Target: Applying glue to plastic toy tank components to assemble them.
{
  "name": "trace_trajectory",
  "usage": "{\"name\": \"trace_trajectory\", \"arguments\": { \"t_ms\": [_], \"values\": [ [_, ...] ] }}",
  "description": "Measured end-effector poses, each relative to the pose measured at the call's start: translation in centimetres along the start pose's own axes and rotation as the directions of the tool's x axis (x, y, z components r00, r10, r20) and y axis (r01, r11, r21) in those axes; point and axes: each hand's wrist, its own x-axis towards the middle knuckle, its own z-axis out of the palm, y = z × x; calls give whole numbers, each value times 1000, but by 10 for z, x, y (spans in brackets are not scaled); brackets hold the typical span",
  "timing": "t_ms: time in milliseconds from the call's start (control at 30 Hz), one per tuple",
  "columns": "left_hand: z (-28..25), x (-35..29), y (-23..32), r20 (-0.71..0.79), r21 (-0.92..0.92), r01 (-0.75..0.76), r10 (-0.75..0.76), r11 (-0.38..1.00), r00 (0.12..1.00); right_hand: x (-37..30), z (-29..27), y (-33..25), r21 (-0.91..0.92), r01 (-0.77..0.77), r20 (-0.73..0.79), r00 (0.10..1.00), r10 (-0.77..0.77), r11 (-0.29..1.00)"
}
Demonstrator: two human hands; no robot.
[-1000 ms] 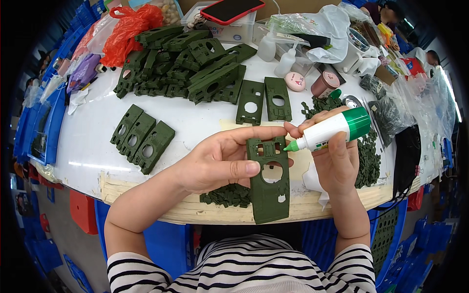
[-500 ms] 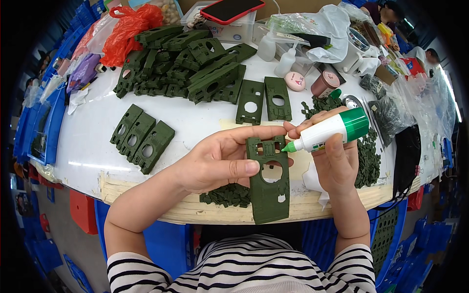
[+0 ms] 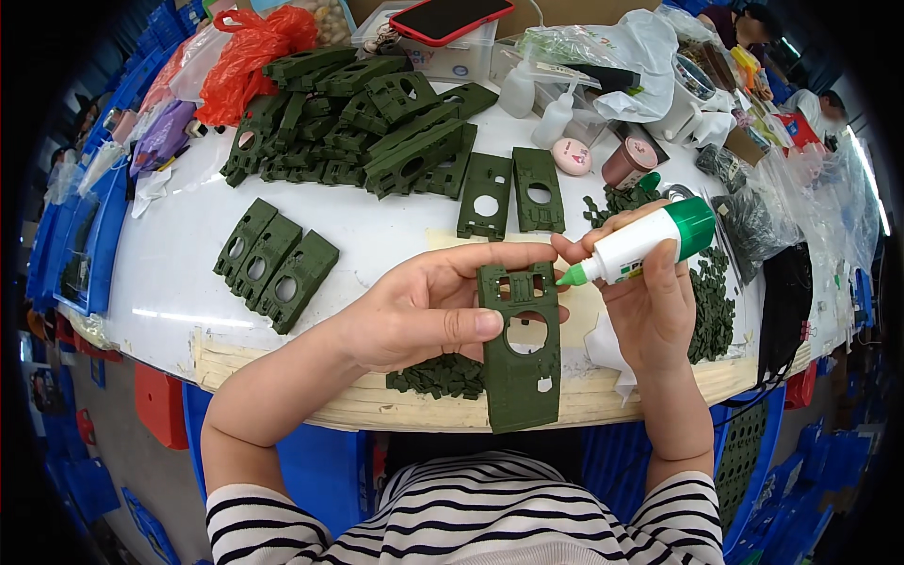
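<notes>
Glue bottle [image 3: 650,243] gripped in right hand [image 3: 654,306], green nozzle unmoved at green plate [image 3: 520,344] pinched by left hand [image 3: 424,306]; gluing ongoing.

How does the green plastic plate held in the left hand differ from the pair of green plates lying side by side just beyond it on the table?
The dark green plastic plate with a round hole is gripped in the left hand, raised over the table edge; the two green plates lying side by side rest flat on the white table, untouched. The held plate has the green nozzle of the white glue bottle, held in the right hand, beside it; the pair does not. All share colour, elongated shape and a round hole.
</notes>
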Motion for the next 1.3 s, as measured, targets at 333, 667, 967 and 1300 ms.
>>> {"name": "trace_trajectory", "arguments": {
  "t_ms": [333,667,967,1300],
  "values": [
    [-5,-6,-2,1,-22,2,-2,1000,1000,2,0,2,135,-18,-79,996,29,991],
    [-12,-55,15,-296,571,-323,556,755,777,7,-17,1,233,108,-175,982,-68,967],
    [-32,-135,-46,-376,899,-19,796,437,474,1,-7,-4,247,101,-51,995,-91,964],
    [-22,-143,-51,-370,897,399,818,192,440,-1,-9,-3,193,119,-33,993,-115,974]
  ]
}}
